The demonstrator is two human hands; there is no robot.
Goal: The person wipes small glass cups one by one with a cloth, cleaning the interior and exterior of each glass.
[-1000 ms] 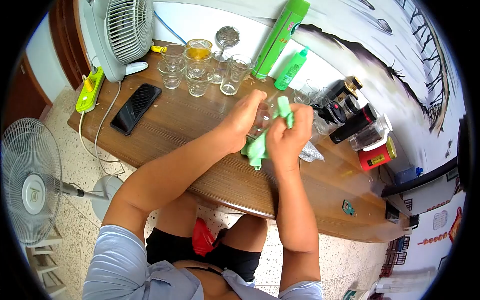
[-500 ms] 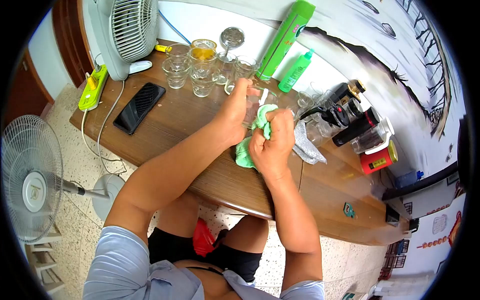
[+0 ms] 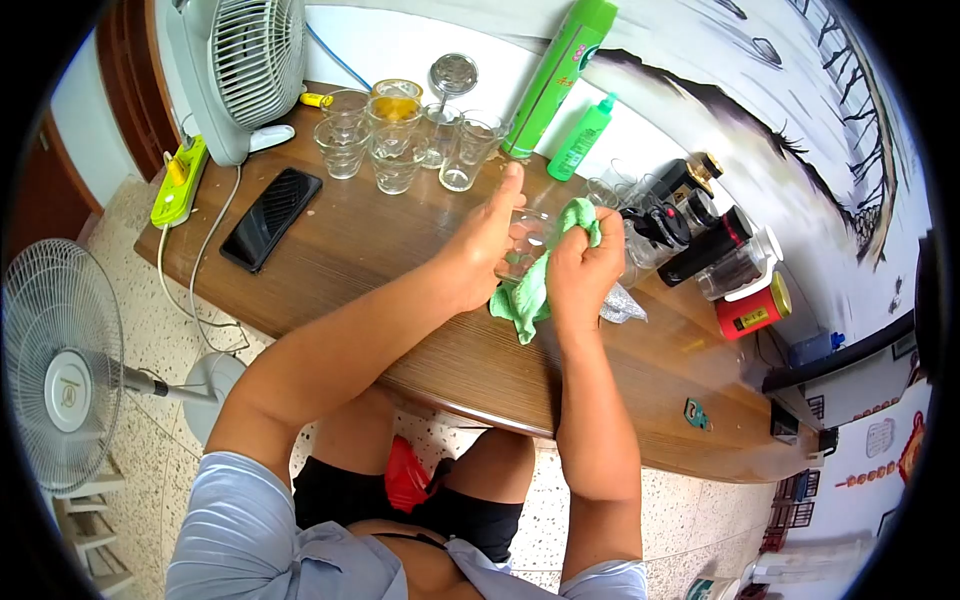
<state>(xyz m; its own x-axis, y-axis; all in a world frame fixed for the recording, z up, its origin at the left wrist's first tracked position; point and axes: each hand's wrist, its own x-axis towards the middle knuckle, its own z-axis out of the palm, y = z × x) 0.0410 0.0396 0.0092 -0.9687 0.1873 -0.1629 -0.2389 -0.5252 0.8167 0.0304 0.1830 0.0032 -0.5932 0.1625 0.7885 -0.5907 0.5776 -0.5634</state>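
My left hand (image 3: 483, 245) is wrapped round a clear glass vessel (image 3: 521, 255), its thumb pointing up along the near side. Bunched in my closed right hand (image 3: 584, 265) is a light green cloth (image 3: 532, 294), which lies against the right side of the glass and hangs below it. The glass is held above the wooden table, its far part covered by cloth and fingers. Beyond my left hand stand several drinking glasses (image 3: 397, 165). A silvery grey pouch (image 3: 622, 306) lies just right of my right wrist, partly hidden.
A black phone (image 3: 270, 218) lies left, near a green power strip (image 3: 180, 180) and a grey fan (image 3: 245, 70). A tall green can (image 3: 560, 75) and green bottle (image 3: 582, 137) stand at the back. Flasks, a black-lidded pot (image 3: 660, 228) and a red tin (image 3: 752, 307) line the right.
My right hand has moved a little right and up with the cloth, which now hangs more spread out. The glass has shifted slightly and tilted in my left hand. The view has moved slightly.
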